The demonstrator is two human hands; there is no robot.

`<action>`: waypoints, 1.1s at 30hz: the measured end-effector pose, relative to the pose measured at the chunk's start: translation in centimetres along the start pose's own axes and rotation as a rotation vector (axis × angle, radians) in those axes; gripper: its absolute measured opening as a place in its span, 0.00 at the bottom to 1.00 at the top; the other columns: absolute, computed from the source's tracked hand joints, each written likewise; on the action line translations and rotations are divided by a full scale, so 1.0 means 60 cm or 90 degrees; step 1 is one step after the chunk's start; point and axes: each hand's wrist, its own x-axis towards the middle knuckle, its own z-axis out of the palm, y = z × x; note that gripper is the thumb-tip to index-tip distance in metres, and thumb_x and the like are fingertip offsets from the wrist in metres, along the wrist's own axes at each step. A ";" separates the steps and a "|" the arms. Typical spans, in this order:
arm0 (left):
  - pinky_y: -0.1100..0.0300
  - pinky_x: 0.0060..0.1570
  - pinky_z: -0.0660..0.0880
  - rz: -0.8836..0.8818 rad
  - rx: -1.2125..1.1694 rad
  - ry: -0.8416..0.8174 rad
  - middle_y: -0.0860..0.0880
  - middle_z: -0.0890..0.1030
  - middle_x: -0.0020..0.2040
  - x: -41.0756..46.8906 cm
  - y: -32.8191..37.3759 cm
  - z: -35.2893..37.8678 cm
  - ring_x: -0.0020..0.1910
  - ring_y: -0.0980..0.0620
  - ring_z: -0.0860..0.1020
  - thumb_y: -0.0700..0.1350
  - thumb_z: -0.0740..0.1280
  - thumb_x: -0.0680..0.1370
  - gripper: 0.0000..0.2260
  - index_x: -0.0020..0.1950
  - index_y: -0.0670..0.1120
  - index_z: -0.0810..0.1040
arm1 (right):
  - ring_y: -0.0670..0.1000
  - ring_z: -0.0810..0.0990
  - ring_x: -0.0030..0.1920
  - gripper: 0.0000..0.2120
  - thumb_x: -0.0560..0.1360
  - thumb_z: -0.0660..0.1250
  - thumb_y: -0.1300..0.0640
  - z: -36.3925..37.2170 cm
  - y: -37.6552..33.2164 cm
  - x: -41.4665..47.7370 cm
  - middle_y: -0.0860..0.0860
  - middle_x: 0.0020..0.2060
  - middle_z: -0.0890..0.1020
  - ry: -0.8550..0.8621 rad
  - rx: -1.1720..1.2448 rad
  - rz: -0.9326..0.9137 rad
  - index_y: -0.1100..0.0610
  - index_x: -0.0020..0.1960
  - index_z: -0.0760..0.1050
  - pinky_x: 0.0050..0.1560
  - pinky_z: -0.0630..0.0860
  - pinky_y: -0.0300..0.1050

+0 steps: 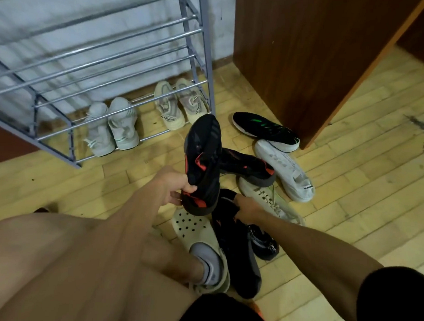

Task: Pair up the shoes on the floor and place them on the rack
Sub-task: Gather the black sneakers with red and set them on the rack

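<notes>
My left hand [174, 187] grips the heel of a black shoe with red accents [202, 160], held up above the floor with its toe towards the rack. A matching black-and-red shoe [248, 167] lies on the floor just behind it. My right hand [247, 208] rests on the collar of another black shoe [235, 243] in the pile; its fingers are closed there. The grey metal rack [87, 68] stands at the back left. On its lowest bars sit a white pair [111, 126] and a beige pair [180, 103].
A black shoe with green stripes [265, 131], a white sneaker [284, 169], a cream sneaker [267, 199] and a small black shoe [264, 242] lie on the wooden floor. A brown cabinet [310, 48] stands at the right. My foot wears a beige clog [199, 237].
</notes>
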 end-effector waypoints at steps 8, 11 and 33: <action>0.47 0.53 0.75 -0.004 0.015 0.005 0.40 0.80 0.54 -0.006 -0.017 0.003 0.40 0.45 0.77 0.30 0.68 0.74 0.16 0.62 0.35 0.76 | 0.57 0.78 0.47 0.14 0.71 0.67 0.60 -0.093 0.036 -0.021 0.57 0.48 0.78 0.070 0.089 0.017 0.59 0.56 0.71 0.40 0.73 0.45; 0.48 0.51 0.75 0.002 0.017 0.006 0.41 0.80 0.52 -0.002 -0.014 0.006 0.42 0.44 0.77 0.31 0.70 0.73 0.17 0.62 0.36 0.76 | 0.57 0.79 0.44 0.10 0.72 0.66 0.60 -0.123 0.053 -0.014 0.60 0.47 0.82 0.082 0.035 0.043 0.65 0.51 0.76 0.41 0.75 0.48; 0.48 0.50 0.77 0.015 -0.006 0.004 0.44 0.79 0.47 0.024 0.024 0.012 0.38 0.46 0.76 0.32 0.70 0.73 0.11 0.55 0.39 0.77 | 0.63 0.83 0.50 0.17 0.68 0.74 0.61 -0.209 0.056 0.064 0.63 0.48 0.80 0.058 0.125 0.211 0.67 0.52 0.73 0.49 0.82 0.58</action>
